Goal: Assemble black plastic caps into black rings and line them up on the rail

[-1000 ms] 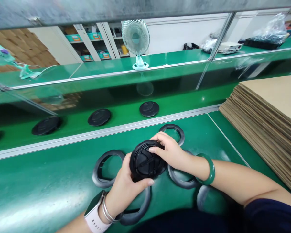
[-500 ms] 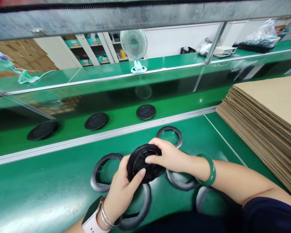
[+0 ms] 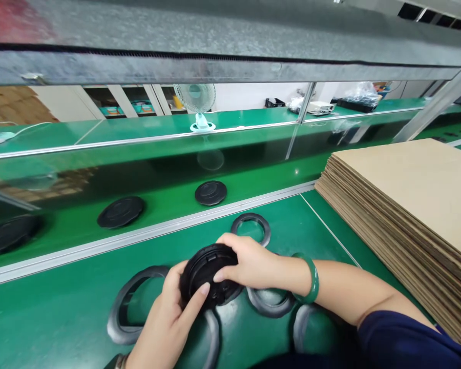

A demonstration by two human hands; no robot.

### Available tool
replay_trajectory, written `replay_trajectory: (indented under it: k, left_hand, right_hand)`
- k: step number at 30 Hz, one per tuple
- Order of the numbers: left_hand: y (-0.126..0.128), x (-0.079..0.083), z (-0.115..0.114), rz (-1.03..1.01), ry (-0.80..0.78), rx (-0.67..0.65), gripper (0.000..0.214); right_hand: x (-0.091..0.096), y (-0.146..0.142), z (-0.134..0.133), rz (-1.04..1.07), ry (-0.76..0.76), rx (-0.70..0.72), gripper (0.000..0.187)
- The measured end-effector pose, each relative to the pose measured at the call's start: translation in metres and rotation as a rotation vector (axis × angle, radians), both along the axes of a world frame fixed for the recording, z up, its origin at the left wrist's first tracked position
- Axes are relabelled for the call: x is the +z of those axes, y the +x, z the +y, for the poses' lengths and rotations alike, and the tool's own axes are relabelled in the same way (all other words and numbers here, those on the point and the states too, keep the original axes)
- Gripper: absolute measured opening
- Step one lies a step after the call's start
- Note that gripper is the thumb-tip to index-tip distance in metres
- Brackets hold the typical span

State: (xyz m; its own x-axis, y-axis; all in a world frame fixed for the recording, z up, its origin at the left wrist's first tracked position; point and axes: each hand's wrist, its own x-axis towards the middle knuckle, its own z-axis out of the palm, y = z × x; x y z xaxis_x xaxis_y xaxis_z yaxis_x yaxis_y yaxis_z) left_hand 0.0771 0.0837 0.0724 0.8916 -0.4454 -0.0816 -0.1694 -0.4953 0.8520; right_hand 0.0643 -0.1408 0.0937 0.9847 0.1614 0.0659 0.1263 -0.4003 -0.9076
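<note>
Both hands hold a black round plastic part above the green work surface, its recessed, ribbed side facing me at a tilt. My left hand grips its left and lower rim, with the thumb pressed on the inner face. On the upper right, my right hand wraps the rim, its thumb also on the inner face. Fingers behind the part are hidden. Below and around lie several dark grey rings, among them one at the back, another to the left and a third under my right wrist.
Beyond a metal rail, black round discs lie on a green strip. A tall stack of cardboard sheets stands at right. A metal beam spans overhead. A small fan stands on the far bench.
My view has turned a little up and to the right, so everything sits lower and further left. Both hands keep their grip on the round part, which seems slightly turned.
</note>
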Motion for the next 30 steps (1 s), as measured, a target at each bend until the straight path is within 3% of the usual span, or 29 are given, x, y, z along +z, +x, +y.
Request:
replay_trajectory:
  k: [2,4,6,7,10,14,18,22,27,30]
  left_hand:
    - [0.003,0.004,0.001,0.029,-0.081,-0.005,0.053]
    - [0.005,0.008,0.002,0.000,-0.122,0.011,0.050]
    - [0.006,0.009,0.001,-0.045,-0.098,0.015,0.043]
    - [0.006,0.008,0.001,-0.053,-0.073,0.001,0.040]
    - [0.006,0.005,0.000,-0.043,0.001,-0.071,0.033]
    - [0.009,0.005,0.004,-0.065,0.041,-0.083,0.029]
    - [0.008,0.015,0.015,-0.129,0.069,-0.008,0.027]
    - [-0.013,0.020,0.047,-0.079,0.055,0.083,0.022]
    - [-0.070,0.011,0.107,0.075,-0.029,0.326,0.018]
    - [-0.114,0.008,0.132,0.175,-0.124,0.409,0.019]
  right_hand:
    - [0.002,0.017,-0.022,-0.081,0.031,-0.106,0.038]
    - [0.000,0.040,-0.058,-0.244,-0.009,-0.354,0.033]
    - [-0.010,0.063,-0.101,-0.416,-0.158,-0.590,0.031]
    - [-0.018,0.073,-0.122,-0.446,-0.272,-0.628,0.035]
    - [-0.048,0.092,-0.172,-0.248,-0.605,-0.513,0.046]
    - [-0.078,0.098,-0.189,-0.144,-0.758,-0.441,0.048]
    - [-0.089,0.100,-0.189,-0.240,-0.754,-0.450,0.052]
    - [-0.106,0.107,-0.205,-0.332,-0.696,-0.505,0.059]
    - [-0.132,0.127,-0.234,-0.439,-0.589,-0.533,0.086]
    - [-0.138,0.129,-0.246,-0.419,-0.532,-0.525,0.083]
